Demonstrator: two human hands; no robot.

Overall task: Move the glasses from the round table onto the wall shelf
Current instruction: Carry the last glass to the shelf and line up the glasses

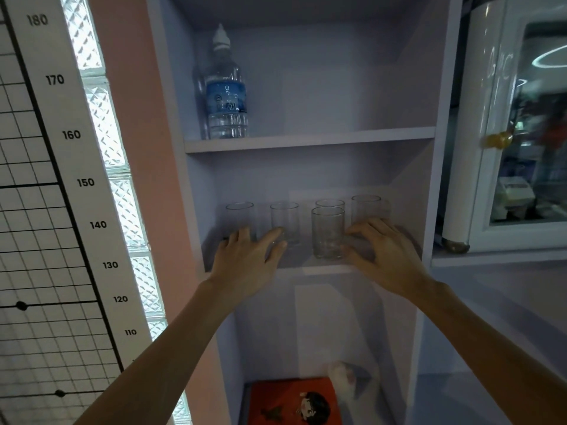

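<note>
Several clear glasses stand on the middle board of the lilac wall shelf (296,261). The leftmost glass (239,213) and a second glass (284,216) stand in a row, with one at the back (330,203) and one at the far right (366,206). A front glass (327,232) stands nearer the edge. My left hand (245,265) hovers with spread fingers in front of the two left glasses, its thumb over the foot of the second one. My right hand (386,256) is relaxed just right of the front glass, its thumb beside the base. Neither hand holds anything.
A water bottle (226,96) stands on the upper board. On the bottom board lie an orange box (294,403) and a white object (346,378). A height chart (55,179) covers the wall at left. A white glass-door cabinet (521,133) stands at right.
</note>
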